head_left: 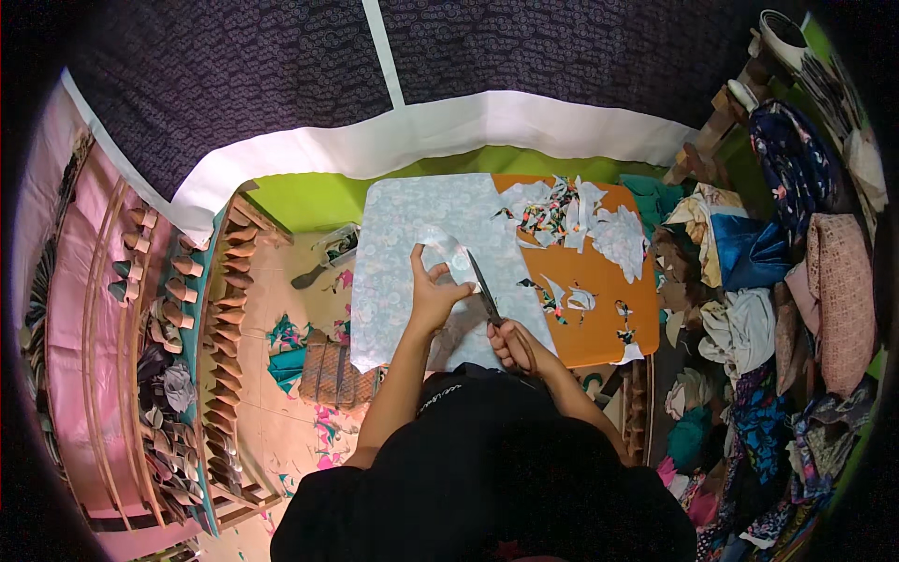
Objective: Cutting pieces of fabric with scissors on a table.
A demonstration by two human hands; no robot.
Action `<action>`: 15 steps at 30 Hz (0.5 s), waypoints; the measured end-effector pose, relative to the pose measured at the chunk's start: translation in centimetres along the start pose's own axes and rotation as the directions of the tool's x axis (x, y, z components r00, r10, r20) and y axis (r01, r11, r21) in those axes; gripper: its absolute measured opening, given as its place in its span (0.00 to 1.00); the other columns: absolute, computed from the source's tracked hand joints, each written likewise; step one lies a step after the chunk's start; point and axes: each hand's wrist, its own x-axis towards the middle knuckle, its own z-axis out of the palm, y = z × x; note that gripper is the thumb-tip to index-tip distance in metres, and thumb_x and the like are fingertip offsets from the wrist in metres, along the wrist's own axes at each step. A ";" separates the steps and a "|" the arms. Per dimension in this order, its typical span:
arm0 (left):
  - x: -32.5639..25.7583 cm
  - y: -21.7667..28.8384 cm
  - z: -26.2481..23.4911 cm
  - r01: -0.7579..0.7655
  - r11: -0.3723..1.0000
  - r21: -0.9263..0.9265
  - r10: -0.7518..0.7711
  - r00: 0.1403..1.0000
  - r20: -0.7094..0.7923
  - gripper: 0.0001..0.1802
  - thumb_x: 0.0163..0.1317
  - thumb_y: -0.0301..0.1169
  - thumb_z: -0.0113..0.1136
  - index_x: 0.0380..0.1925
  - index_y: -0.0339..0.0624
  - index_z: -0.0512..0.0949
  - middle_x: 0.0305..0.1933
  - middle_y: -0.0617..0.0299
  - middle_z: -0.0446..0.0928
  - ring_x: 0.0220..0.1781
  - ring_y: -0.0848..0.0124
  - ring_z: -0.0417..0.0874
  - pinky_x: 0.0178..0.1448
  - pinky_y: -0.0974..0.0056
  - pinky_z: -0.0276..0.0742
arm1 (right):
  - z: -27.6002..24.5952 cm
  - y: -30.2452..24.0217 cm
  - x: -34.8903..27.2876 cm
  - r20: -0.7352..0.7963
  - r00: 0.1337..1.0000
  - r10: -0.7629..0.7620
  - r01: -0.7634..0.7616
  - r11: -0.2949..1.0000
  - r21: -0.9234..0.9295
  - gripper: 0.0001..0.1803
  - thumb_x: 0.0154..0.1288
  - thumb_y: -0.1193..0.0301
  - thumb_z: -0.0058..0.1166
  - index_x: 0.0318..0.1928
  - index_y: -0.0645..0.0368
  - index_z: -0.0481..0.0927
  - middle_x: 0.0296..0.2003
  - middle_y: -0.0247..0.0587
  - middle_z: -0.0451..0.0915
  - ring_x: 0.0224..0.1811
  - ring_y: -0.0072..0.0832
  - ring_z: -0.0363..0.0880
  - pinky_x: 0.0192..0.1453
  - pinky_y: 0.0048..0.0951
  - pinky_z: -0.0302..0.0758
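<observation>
My left hand (434, 298) is raised over the table, its thumb and fingers pinching a small, pale, curved piece of material (451, 251). Its exact kind is hard to make out. My right hand (511, 347) grips a pair of long dark scissors (485, 292) by the handles, with the blades pointing up and away from me along the right edge of the pale piece. Beneath both hands lies a light grey-blue patterned cloth (393, 234), spread over the left and middle of the table.
Cut scraps (562, 214), white and multicoloured, lie on the orange tabletop (599, 339). Wooden racks of shoe lasts (227, 351) stand at left, near a brown patterned bag (332, 373) and floor scraps (326, 433). Piled fabrics (744, 328) line the right. A dark curtain (524, 56) hangs beyond.
</observation>
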 end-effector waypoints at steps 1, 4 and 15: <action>0.0 0.1 0.2 0.009 1.000 -0.004 -0.009 1.000 0.012 0.52 0.32 0.15 0.60 0.56 0.46 0.39 0.41 0.47 0.64 0.35 0.64 0.74 0.33 0.65 0.75 | -0.1 0.1 0.3 -0.033 0.999 -0.008 0.009 0.999 0.031 0.17 0.54 0.51 0.42 0.26 0.51 0.63 0.15 0.24 0.57 0.12 0.13 0.52 0.12 0.14 0.52; 0.2 -0.5 0.6 -0.015 1.000 -0.016 0.015 1.000 0.021 0.52 0.33 0.15 0.60 0.57 0.45 0.38 0.40 0.47 0.64 0.35 0.64 0.74 0.32 0.65 0.75 | -0.7 0.1 0.3 -0.021 0.999 -0.031 0.031 1.000 -0.004 0.24 0.50 0.43 0.40 0.27 0.53 0.62 0.15 0.24 0.56 0.13 0.12 0.51 0.13 0.13 0.51; 0.7 -0.4 1.3 -0.009 0.998 0.062 0.009 1.000 0.005 0.54 0.32 0.15 0.60 0.57 0.46 0.37 0.40 0.49 0.64 0.34 0.65 0.74 0.32 0.66 0.75 | -2.2 -1.2 -0.2 0.030 0.996 -0.083 0.088 0.966 -0.241 0.32 0.49 0.38 0.35 0.32 0.56 0.62 0.18 0.26 0.57 0.16 0.14 0.54 0.17 0.13 0.56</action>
